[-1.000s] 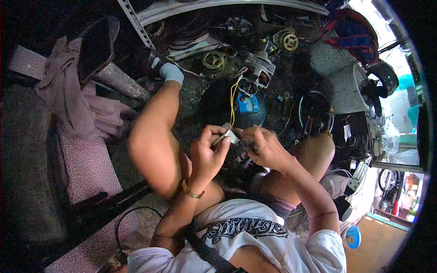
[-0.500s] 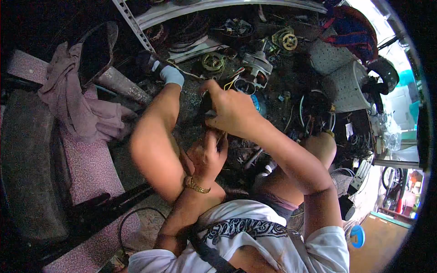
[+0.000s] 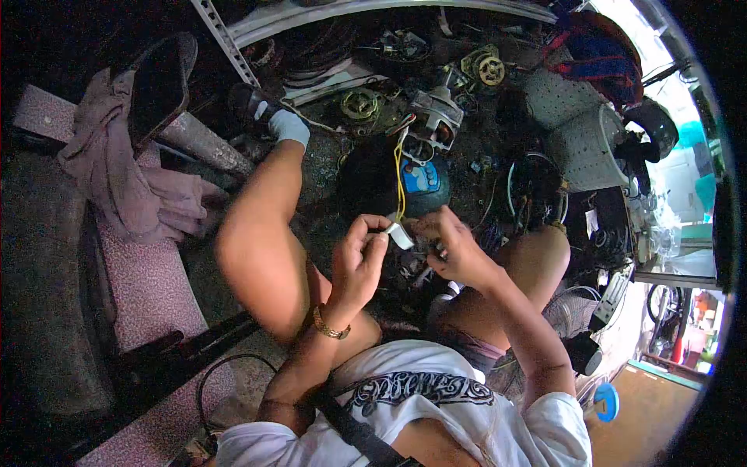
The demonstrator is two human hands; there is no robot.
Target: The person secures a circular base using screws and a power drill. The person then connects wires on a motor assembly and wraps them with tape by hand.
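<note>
My left hand (image 3: 362,257) pinches a small white capacitor-like block (image 3: 400,236) between thumb and fingertips. Yellow wires (image 3: 401,183) run from this block up to a metal electric motor (image 3: 437,117) on the floor. Just right of the block, my right hand (image 3: 461,249) has its fingers curled together close to the wires. What lies between those fingers, if anything, is too small and dark to make out. A dark round base with a blue panel (image 3: 421,177) sits between the motor and my hands.
Brass-coloured round parts (image 3: 362,103) and loose cables lie on the dark floor beyond. A perforated light bin (image 3: 585,144) stands at right. To the left are a speckled pink bench (image 3: 148,272) and a draped cloth (image 3: 117,171). My bent legs flank the work.
My right hand has come down and right, away from above my left hand. The white block and yellow wires now show. The motor has shifted slightly, and the blue panel is uncovered.
</note>
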